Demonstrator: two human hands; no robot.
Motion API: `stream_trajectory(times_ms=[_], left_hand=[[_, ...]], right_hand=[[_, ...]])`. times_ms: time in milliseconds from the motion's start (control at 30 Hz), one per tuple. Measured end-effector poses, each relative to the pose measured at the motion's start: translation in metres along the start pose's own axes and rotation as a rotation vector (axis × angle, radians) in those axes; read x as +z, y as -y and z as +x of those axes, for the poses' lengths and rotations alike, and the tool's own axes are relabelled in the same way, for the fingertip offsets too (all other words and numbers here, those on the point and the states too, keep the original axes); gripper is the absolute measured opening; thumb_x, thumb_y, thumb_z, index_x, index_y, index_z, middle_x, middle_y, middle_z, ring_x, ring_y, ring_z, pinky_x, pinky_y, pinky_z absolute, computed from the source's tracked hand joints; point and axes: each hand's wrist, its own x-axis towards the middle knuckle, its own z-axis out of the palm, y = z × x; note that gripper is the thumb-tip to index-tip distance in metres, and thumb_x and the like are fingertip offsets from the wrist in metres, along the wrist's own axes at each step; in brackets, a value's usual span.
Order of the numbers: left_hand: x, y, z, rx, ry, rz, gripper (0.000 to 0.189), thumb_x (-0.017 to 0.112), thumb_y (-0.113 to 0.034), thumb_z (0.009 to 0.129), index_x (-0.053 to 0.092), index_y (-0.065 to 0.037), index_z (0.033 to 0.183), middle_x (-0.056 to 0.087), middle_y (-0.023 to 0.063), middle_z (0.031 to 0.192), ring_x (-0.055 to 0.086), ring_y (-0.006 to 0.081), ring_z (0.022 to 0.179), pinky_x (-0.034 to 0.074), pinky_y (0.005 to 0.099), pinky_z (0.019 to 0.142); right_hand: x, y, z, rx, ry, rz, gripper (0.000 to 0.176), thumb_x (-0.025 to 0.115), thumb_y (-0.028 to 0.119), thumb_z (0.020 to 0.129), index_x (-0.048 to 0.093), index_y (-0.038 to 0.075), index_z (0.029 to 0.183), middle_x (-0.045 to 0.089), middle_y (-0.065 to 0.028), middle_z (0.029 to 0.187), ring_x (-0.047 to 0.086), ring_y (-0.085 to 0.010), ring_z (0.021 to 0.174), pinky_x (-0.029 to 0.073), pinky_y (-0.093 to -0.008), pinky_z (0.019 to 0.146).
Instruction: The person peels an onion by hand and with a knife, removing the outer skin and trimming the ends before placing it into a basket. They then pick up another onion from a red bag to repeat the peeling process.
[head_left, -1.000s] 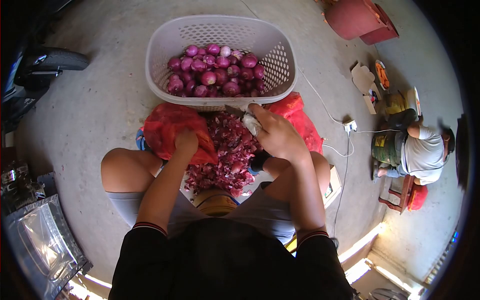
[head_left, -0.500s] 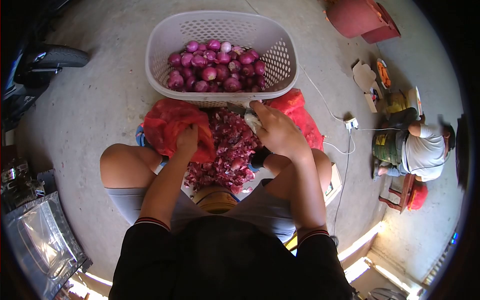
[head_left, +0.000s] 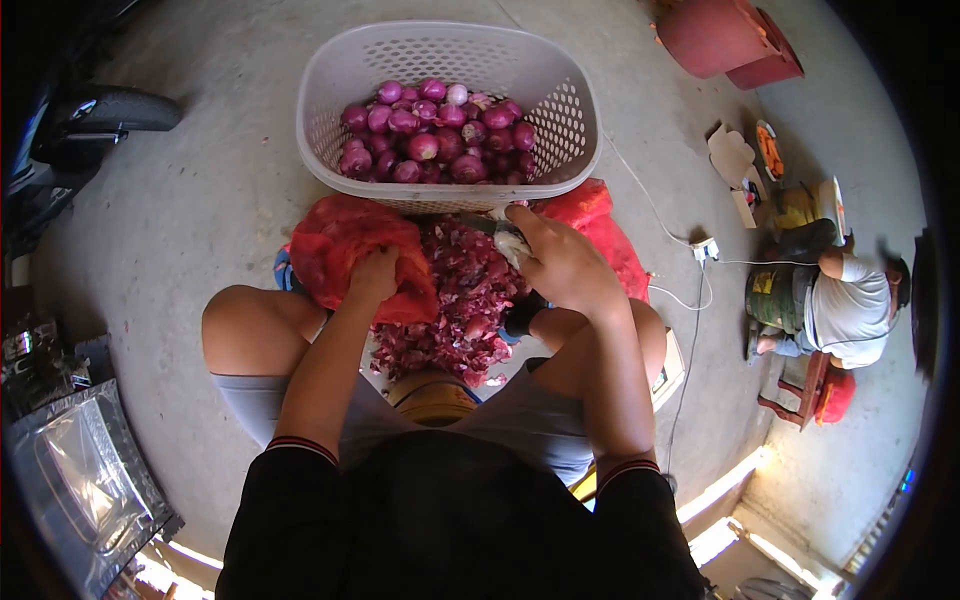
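My left hand (head_left: 375, 272) is closed at the opening of a red mesh bag (head_left: 335, 240); what its fingers hold there is hidden. A knife (head_left: 478, 222) with a pale wrapped handle is in my right hand (head_left: 565, 262), its blade pointing left. Between the hands and below them lies a heap of onion skins (head_left: 460, 300). Just beyond stands a grey plastic basket (head_left: 445, 190) holding several purple onions (head_left: 422, 147). Behind my right hand lies another red bag (head_left: 600, 225).
A person (head_left: 845, 300) sits on the right by a red stool (head_left: 803, 392). White cables run to a power strip (head_left: 704, 249). Red tubs (head_left: 710, 38) stand at the upper right, a motorcycle wheel (head_left: 125, 108) at the upper left.
The knife blade has tilted slightly and my right hand has shifted a little. My left hand stays at the bag's opening. The whole view has moved slightly to the right.
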Motion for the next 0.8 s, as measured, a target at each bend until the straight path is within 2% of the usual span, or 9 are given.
stream_trajectory(times_ms=[67,167,267,367,467,567,667,800], left_hand=[[-0.018,-0.011,-0.001,-0.029,0.0,-0.081,0.053,0.072,-0.016,0.067,0.048,-0.007,0.113,0.06,0.0216,0.104,0.059,0.0383,0.097,0.049,0.0452,0.082],[-0.062,-0.038,0.0,-0.081,0.151,-0.114,0.056,0.072,-0.023,0.069,0.05,0.0,0.114,0.058,0.0223,0.111,0.059,0.0333,0.101,0.049,0.0396,0.083],[-0.102,-0.047,-0.006,0.042,0.214,-0.394,0.05,0.07,-0.022,0.075,0.051,-0.001,0.115,0.059,0.0159,0.111,0.06,0.0258,0.095,0.05,0.0338,0.077],[-0.147,-0.067,-0.03,0.101,0.298,-1.001,0.037,0.065,-0.02,0.082,0.054,-0.004,0.114,0.058,0.0096,0.113,0.059,0.0184,0.093,0.05,0.0298,0.073],[-0.17,-0.084,-0.047,0.153,0.381,-1.192,0.033,0.056,-0.018,0.088,0.051,-0.009,0.119,0.056,0.0066,0.116,0.058,0.0168,0.094,0.05,0.0302,0.072],[-0.177,-0.104,-0.057,0.099,0.452,-1.676,0.039,0.055,-0.019,0.087,0.045,-0.012,0.125,0.054,0.0057,0.116,0.056,0.0159,0.097,0.049,0.0306,0.073],[-0.178,-0.108,-0.058,0.201,0.483,-1.788,0.046,0.053,-0.018,0.087,0.037,-0.013,0.129,0.053,0.0054,0.116,0.054,0.0158,0.099,0.047,0.0304,0.077],[-0.193,-0.119,-0.066,0.324,0.292,-1.406,0.062,0.06,-0.007,0.08,0.031,-0.012,0.134,0.049,0.0064,0.119,0.051,0.0143,0.104,0.045,0.0294,0.084]], right_hand=[[-0.002,0.001,0.0,0.002,0.018,0.008,0.048,0.05,0.002,0.074,0.045,0.0,0.122,0.059,-0.0241,0.098,0.057,-0.0387,0.093,0.045,-0.0439,0.078],[0.0,-0.001,0.001,-0.053,-0.067,0.028,0.037,0.058,0.01,0.078,0.049,-0.001,0.113,0.061,-0.0238,0.089,0.058,-0.0399,0.087,0.045,-0.0474,0.074],[-0.001,-0.003,0.001,-0.011,-0.034,0.055,0.037,0.056,0.006,0.076,0.048,-0.001,0.112,0.06,-0.0247,0.089,0.058,-0.0405,0.087,0.045,-0.0475,0.074],[0.0,-0.009,-0.003,-0.02,-0.046,0.062,0.038,0.054,0.004,0.074,0.048,-0.001,0.112,0.06,-0.0255,0.087,0.058,-0.0407,0.086,0.045,-0.0481,0.074],[-0.002,-0.005,-0.007,0.078,-0.029,0.179,0.04,0.052,0.004,0.073,0.047,0.0,0.112,0.06,-0.0258,0.085,0.059,-0.0409,0.084,0.045,-0.0485,0.072],[-0.005,-0.001,-0.011,0.108,-0.012,0.192,0.04,0.052,0.005,0.074,0.047,0.001,0.113,0.061,-0.0264,0.083,0.06,-0.0409,0.082,0.045,-0.0481,0.071],[-0.006,0.005,-0.011,0.101,-0.037,0.29,0.04,0.052,0.006,0.075,0.045,0.001,0.114,0.061,-0.0261,0.081,0.06,-0.0413,0.082,0.046,-0.0472,0.069],[-0.012,0.012,-0.011,0.106,-0.051,0.337,0.045,0.056,0.012,0.078,0.04,0.002,0.118,0.061,-0.0251,0.082,0.061,-0.0418,0.081,0.046,-0.0463,0.066]])
